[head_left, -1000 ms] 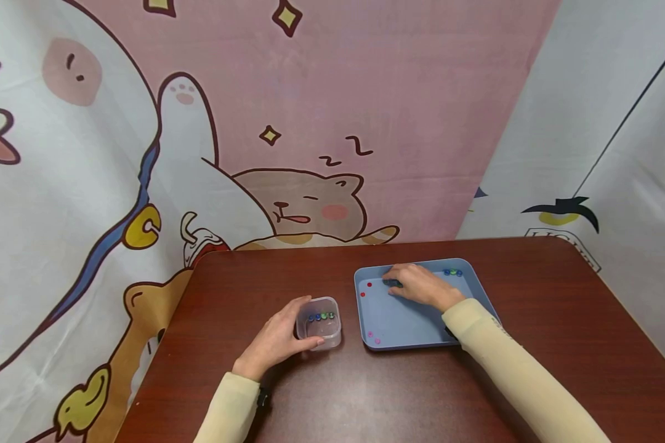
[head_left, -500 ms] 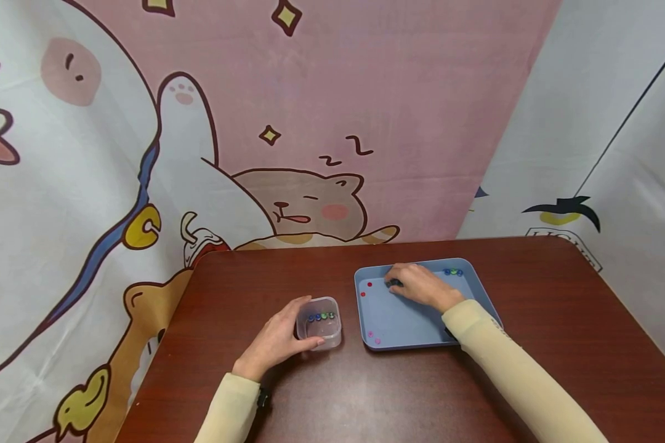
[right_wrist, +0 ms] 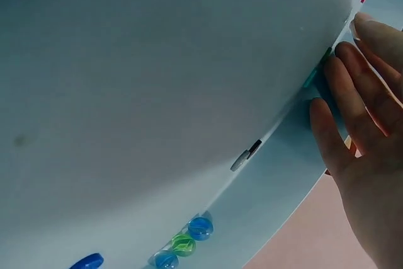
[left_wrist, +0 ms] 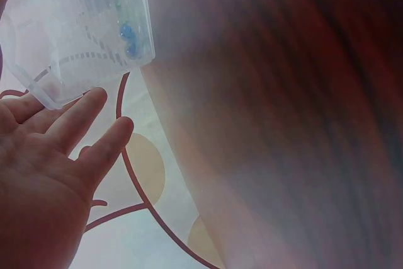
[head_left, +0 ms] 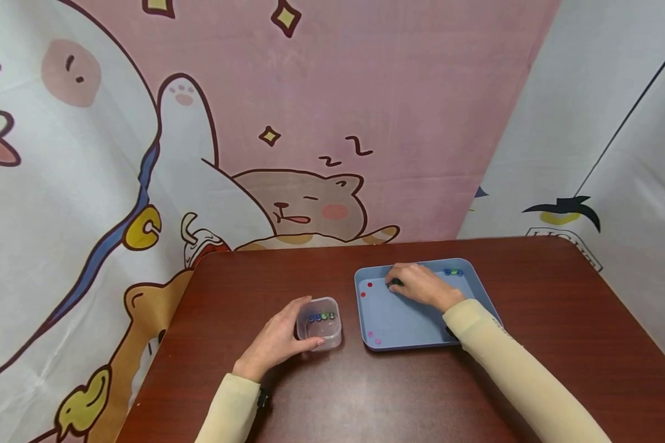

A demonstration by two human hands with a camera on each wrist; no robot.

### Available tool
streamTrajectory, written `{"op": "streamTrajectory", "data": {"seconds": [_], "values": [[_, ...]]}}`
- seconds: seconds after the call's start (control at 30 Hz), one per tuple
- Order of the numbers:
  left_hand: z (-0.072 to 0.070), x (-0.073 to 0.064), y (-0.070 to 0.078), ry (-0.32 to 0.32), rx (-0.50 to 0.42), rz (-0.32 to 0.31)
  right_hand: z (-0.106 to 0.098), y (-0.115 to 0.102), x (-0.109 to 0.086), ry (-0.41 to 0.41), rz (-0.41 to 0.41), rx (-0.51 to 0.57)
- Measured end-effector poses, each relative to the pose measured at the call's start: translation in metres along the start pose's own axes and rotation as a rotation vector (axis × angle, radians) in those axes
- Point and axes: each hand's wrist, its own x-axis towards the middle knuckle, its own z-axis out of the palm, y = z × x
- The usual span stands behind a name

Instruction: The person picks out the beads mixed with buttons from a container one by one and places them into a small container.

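My left hand grips a clear square plastic box at its left side, thumb at the near edge and fingers on the far corner. Inside it lies a row of several blue and green glass marbles. Over the far left of a blue tray, my right hand reaches down, fingertips close to a small dark piece. In the right wrist view, flat green pieces lie by the fingers along the tray's wall; I cannot tell whether the fingertips pinch one.
Two red discs and two pink pieces lie along the tray's left side. Three marbles sit in its far right corner. A grey disc shows by the wall. Everything stands on a brown table before a cartoon curtain.
The right fingertips have shifted slightly rightward and drawn closer together, and less of the dark piece beneath them shows. The left hand and the box have stayed still.
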Motion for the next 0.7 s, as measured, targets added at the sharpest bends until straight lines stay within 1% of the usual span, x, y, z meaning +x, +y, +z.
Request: {"op": "streamTrajectory", "data": {"seconds": [0.17, 0.37, 0.53, 0.7], "values": [[0.0, 0.0, 0.0, 0.0, -0.007, -0.001, -0.006, -0.001, 0.0, 0.009, 0.007, 0.01], [0.0, -0.001, 0.001, -0.003, -0.014, -0.005, -0.02, -0.005, -0.002, 0.026, 0.021, 0.017], [-0.001, -0.001, 0.001, -0.004, -0.008, -0.009, -0.034, -0.012, -0.005, 0.058, 0.01, 0.04], [-0.001, -0.001, 0.002, -0.003, -0.004, -0.004, -0.046, -0.019, -0.009, 0.109, -0.02, 0.022]]}}
